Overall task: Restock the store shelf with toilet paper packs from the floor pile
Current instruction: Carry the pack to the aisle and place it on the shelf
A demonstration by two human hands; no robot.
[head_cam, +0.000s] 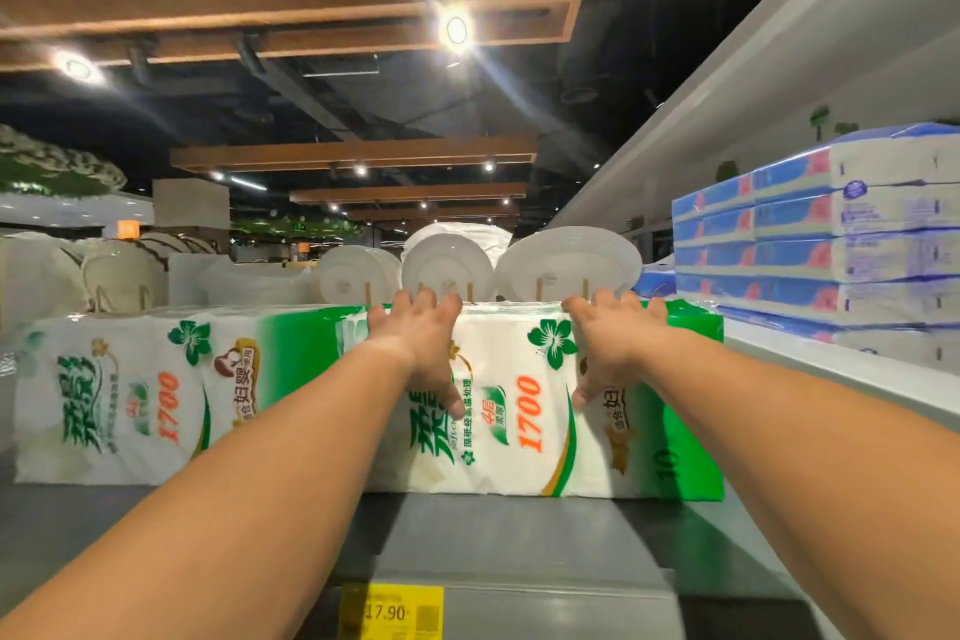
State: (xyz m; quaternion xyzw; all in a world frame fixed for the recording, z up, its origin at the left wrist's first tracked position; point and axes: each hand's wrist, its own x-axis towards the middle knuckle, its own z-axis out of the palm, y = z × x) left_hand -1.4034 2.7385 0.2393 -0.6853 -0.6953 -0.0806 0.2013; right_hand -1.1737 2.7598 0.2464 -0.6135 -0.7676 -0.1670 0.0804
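Observation:
A green-and-white toilet paper pack (524, 411) stands on the grey top shelf (498, 530), printed "1700". My left hand (415, 338) grips its upper left edge, fingers hooked over the top and thumb on the front face. My right hand (613, 338) holds the upper right part the same way. A second pack of the same kind (135, 395) stands just to the left on the shelf, touching or nearly touching the first.
A stack of blue-and-white tissue packs (841, 244) fills a white shelf at the right. White plates (566, 265) stand on racks behind the packs. A yellow price tag (392, 611) reading 17.90 hangs on the shelf's front edge.

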